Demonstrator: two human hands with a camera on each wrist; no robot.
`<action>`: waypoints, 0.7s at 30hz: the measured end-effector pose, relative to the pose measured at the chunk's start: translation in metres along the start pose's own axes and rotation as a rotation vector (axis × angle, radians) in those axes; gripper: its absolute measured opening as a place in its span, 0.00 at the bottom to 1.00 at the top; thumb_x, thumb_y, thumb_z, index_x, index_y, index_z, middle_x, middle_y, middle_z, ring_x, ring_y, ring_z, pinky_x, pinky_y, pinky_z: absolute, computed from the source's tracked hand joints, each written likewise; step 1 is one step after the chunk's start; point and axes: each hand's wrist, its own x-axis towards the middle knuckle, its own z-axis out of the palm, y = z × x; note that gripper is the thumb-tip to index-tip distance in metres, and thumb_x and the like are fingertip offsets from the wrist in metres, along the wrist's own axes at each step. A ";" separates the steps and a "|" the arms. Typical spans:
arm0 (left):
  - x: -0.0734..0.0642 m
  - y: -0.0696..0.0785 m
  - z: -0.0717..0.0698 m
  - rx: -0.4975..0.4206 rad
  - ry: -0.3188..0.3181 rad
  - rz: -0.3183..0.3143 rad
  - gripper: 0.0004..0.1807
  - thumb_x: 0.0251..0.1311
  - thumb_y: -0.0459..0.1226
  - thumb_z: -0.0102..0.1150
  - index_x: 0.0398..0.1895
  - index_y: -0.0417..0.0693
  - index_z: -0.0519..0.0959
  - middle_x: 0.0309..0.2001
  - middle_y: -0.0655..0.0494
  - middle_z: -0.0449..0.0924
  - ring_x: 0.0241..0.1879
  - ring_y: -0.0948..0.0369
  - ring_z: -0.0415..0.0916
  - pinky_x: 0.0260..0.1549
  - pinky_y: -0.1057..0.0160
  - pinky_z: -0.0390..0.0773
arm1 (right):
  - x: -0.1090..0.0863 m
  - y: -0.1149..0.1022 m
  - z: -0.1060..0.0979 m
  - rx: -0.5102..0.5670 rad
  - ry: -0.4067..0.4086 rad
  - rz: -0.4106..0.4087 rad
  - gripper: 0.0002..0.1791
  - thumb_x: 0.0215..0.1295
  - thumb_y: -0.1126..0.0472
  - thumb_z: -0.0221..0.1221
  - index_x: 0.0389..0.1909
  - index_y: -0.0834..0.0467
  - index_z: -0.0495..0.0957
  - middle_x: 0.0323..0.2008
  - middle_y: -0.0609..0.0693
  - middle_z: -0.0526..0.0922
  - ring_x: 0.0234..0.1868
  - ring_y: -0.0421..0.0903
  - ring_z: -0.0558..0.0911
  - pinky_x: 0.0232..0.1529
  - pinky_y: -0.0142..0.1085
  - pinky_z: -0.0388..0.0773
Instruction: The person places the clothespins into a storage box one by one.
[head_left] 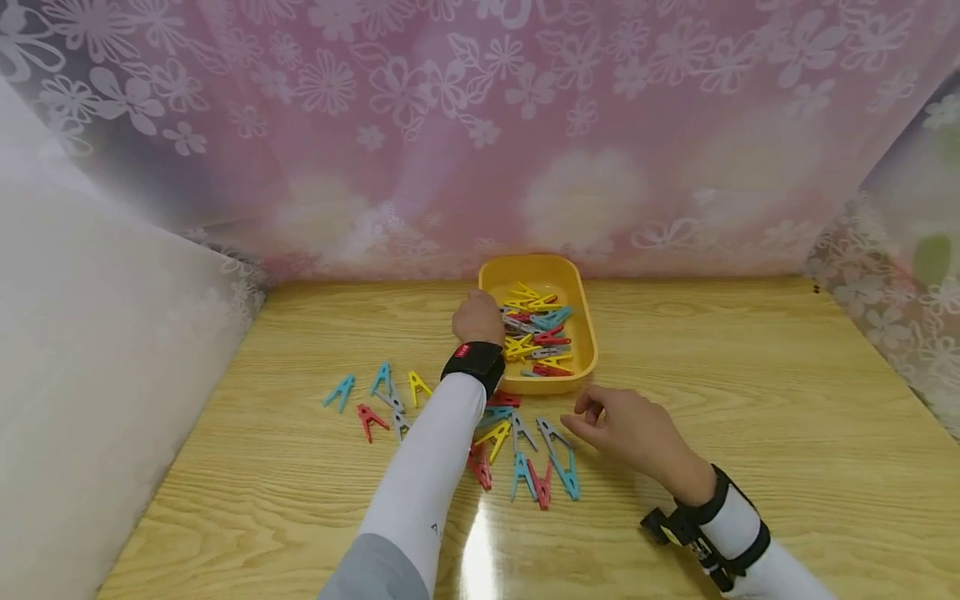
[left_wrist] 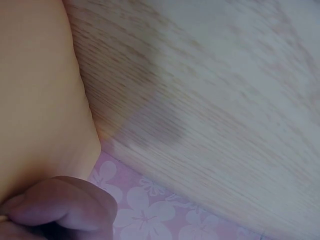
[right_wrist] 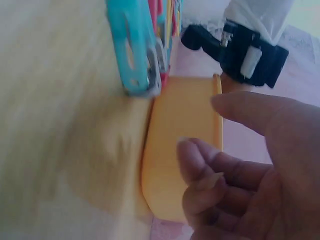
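Observation:
My left hand (head_left: 477,317) is at the left rim of a yellow tray (head_left: 590,333), its fingers bent and turned away from the head camera. In the left wrist view the curled fingers (left_wrist: 65,207) show beside the tray's side wall (left_wrist: 40,90); whether they hold anything is hidden. Several plastic clothespins (head_left: 551,319) in yellow, red, blue and grey lie heaped in the tray. Near the tray's front right corner hovers my right hand (head_left: 630,429), fingers loosely bent, thumb and index finger apart, nothing between them. A grey clothespin (head_left: 550,431) lies just left of it.
In front of the tray lie loose clothespins, among them a red clothespin (head_left: 540,486). More are scattered to the left, including a blue clothespin (head_left: 341,392). A floral curtain (head_left: 525,167) hangs along the back edge of the wooden table (head_left: 712,350).

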 end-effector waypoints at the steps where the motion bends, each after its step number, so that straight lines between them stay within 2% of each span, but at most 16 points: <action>1: 0.000 0.000 0.000 0.000 0.001 0.001 0.15 0.71 0.42 0.48 0.49 0.39 0.74 0.29 0.50 0.81 0.26 0.59 0.80 0.24 0.61 0.79 | -0.002 -0.001 0.001 0.003 -0.026 0.017 0.14 0.60 0.43 0.62 0.29 0.49 0.78 0.21 0.40 0.73 0.20 0.39 0.69 0.21 0.34 0.65; 8: 0.000 0.000 0.000 -0.005 0.007 0.004 0.16 0.71 0.42 0.48 0.50 0.39 0.74 0.29 0.51 0.82 0.25 0.59 0.80 0.23 0.61 0.79 | -0.012 -0.009 0.006 -0.027 -0.129 0.102 0.17 0.56 0.40 0.64 0.27 0.49 0.78 0.19 0.40 0.73 0.20 0.39 0.70 0.21 0.35 0.66; 13: 0.001 -0.001 0.001 -0.016 0.015 -0.002 0.16 0.72 0.42 0.46 0.50 0.39 0.75 0.30 0.50 0.83 0.26 0.58 0.81 0.23 0.61 0.79 | -0.017 -0.012 0.009 -0.043 -0.156 0.136 0.19 0.53 0.38 0.65 0.26 0.49 0.76 0.20 0.41 0.72 0.20 0.40 0.70 0.21 0.36 0.65; 21: 0.000 0.000 0.001 -0.020 0.023 -0.008 0.15 0.72 0.42 0.45 0.49 0.39 0.75 0.31 0.49 0.83 0.28 0.57 0.81 0.24 0.60 0.80 | -0.024 -0.016 0.018 -0.070 -0.173 0.144 0.20 0.51 0.38 0.67 0.26 0.49 0.75 0.20 0.40 0.72 0.19 0.40 0.70 0.21 0.36 0.65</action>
